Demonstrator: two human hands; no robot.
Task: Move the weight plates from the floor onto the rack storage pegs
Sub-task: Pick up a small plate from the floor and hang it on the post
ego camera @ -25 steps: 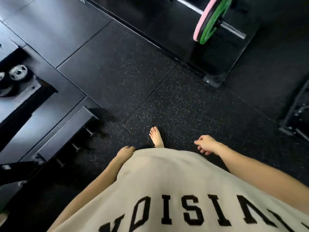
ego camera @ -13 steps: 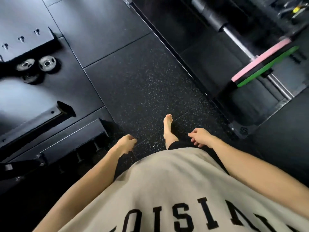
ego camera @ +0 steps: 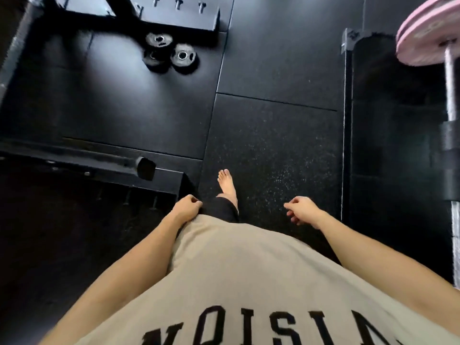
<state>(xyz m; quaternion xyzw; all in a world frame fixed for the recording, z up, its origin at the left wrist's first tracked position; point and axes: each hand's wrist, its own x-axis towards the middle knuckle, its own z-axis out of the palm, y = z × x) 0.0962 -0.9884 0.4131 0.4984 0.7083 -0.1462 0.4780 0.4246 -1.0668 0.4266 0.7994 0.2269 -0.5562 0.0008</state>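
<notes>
Head view: weight plates [ego camera: 171,52] lie far ahead of both hands (empty).

A bare foot [ego camera: 227,183] steps forward on speckled black rubber flooring [ego camera: 271,155], below a beige shirt [ego camera: 239,282] with dark block lettering and a black trouser leg [ego camera: 224,212]. At right, a pink plate [ego camera: 423,33] sits on a steel barbell [ego camera: 451,90] over a dark platform [ego camera: 388,135] edged by a metal frame [ego camera: 344,145].
</notes>
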